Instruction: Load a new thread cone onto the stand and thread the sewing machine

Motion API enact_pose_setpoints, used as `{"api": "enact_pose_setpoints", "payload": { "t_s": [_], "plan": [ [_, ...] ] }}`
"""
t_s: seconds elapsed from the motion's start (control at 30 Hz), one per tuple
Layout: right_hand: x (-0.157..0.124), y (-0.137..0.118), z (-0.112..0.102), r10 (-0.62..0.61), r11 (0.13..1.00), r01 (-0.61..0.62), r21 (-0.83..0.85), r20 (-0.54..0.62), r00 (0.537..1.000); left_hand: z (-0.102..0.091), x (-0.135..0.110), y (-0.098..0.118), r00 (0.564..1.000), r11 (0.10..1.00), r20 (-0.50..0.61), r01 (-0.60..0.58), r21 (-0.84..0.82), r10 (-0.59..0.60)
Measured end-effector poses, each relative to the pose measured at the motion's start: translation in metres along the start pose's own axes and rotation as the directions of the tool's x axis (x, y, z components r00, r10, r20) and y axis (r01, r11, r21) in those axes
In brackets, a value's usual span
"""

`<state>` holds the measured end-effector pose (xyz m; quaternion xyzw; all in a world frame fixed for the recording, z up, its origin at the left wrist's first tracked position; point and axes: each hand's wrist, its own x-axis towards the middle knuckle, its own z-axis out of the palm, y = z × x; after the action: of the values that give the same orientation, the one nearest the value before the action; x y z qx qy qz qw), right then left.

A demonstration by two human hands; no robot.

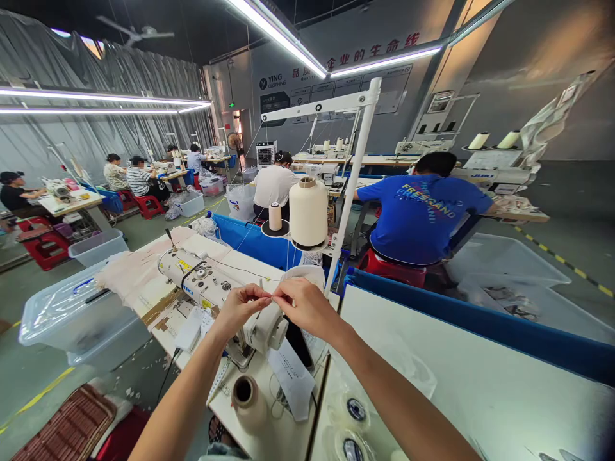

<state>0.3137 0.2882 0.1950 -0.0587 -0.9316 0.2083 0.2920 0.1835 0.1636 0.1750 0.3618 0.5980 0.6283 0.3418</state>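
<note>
Fingertips meet over a JUKI sewing machine (196, 272)

Beyond the machine, a grey wall (394, 89) carries red lettering, partly blocked by strip lights (288, 38); silvery curtains (144, 83) hang to its far left. To its right, a white table (432, 346) runs out of view. The machine's own tabletop (283, 442) is pale, with pinkish fabric (129, 272) draped past its far end. Past the machine, a person in a blue T-shirt (423, 221) sits back turned, hands hidden. The machine lies under the hands, its needle end partly covered. Behind it stands a large cream thread cone (308, 211); in front, another cone (252, 410) shows its hollow top. Wrapped spools (355, 410) to its right are cut off below. Beside its head, a paper slip (293, 381) bears unreadable print. Above it, the left hand (244, 305) and right hand (305, 304) each pinch thumb to forefinger, tips meeting; anything gripped is too fine to make out.
</note>
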Motion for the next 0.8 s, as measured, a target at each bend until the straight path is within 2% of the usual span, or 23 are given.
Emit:
{"api": "enact_pose_setpoints", "payload": {
  "t_s": [0.1,0.23,0.53,0.8],
  "plan": [
    [0.001,0.0,-0.001,-0.007,1.0,0.007,0.016,0.01,1.0,0.0,0.001,-0.005,0.999,0.999,-0.031,-0.039,0.025,0.04],
    [0.001,-0.001,-0.003,-0.006,1.0,0.006,0.012,0.028,1.0,0.0,0.001,-0.009,0.999,1.0,-0.042,-0.03,0.007,0.031],
    [-0.003,0.004,-0.003,0.005,1.0,-0.005,-0.019,0.037,0.999,-0.002,-0.006,-0.012,0.996,0.985,-0.088,0.004,-0.17,-0.019],
    [-0.003,0.006,0.0,0.002,1.0,-0.001,-0.012,0.054,0.999,0.002,-0.008,-0.013,0.984,0.914,-0.145,0.039,-0.404,-0.106]
  ]
}}
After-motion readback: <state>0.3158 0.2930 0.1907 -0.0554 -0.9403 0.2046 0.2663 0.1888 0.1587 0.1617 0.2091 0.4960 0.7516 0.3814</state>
